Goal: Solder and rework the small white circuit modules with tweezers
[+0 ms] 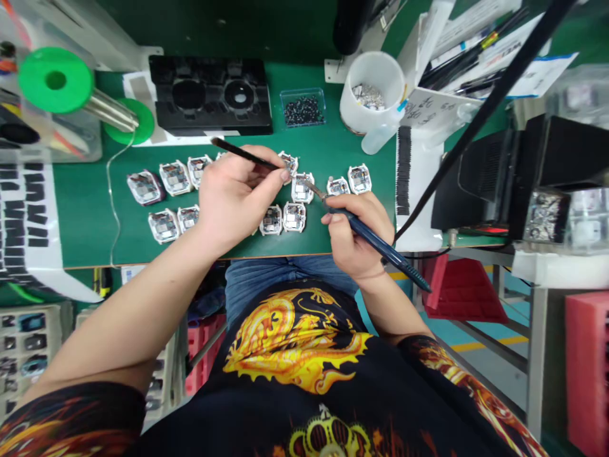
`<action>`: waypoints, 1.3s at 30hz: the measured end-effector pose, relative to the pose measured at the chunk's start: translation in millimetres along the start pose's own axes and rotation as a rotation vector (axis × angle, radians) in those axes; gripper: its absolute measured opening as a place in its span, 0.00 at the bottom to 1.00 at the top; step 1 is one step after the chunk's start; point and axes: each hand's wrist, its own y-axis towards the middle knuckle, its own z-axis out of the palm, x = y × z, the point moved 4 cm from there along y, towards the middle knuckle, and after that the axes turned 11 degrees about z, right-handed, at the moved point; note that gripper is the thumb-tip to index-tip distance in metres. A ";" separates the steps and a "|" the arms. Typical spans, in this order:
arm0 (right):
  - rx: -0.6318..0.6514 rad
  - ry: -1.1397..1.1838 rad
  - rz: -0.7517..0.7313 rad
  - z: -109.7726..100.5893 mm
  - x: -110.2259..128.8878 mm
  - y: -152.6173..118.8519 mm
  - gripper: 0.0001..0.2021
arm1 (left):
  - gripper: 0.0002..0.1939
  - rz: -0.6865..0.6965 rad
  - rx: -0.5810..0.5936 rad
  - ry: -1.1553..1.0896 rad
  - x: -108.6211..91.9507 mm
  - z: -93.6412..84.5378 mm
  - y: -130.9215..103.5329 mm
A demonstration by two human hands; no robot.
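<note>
My left hand is closed around a pair of slim black tweezers, their tips pointing right. In my right hand is a blue-handled soldering iron, gripped like a pen. Its metal tip reaches the upper edge of an opened watch case with a circuit board inside; whether it touches is too small to tell. Several similar white watch cases lie in rows around both hands, among them a case just below and a case above my right hand. My left hand hides part of the rows.
A green solder spool stands at left, its wire trailing down the green mat. Behind are a black tray, a clear box of small black parts and a white tub. The iron's black cable crosses the right side.
</note>
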 end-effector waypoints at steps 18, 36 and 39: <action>-0.011 0.041 -0.020 -0.2 -6.9 -0.6 0.07 | 0.10 0.031 0.012 -0.023 -9.6 4.4 1.8; -0.004 0.033 -0.019 0.9 -5.5 0.3 0.07 | 0.05 0.331 0.063 0.189 -13.5 7.4 -3.0; 0.006 0.042 -0.014 1.2 -4.2 1.2 0.07 | 0.06 0.303 0.067 0.200 -13.3 7.3 -1.3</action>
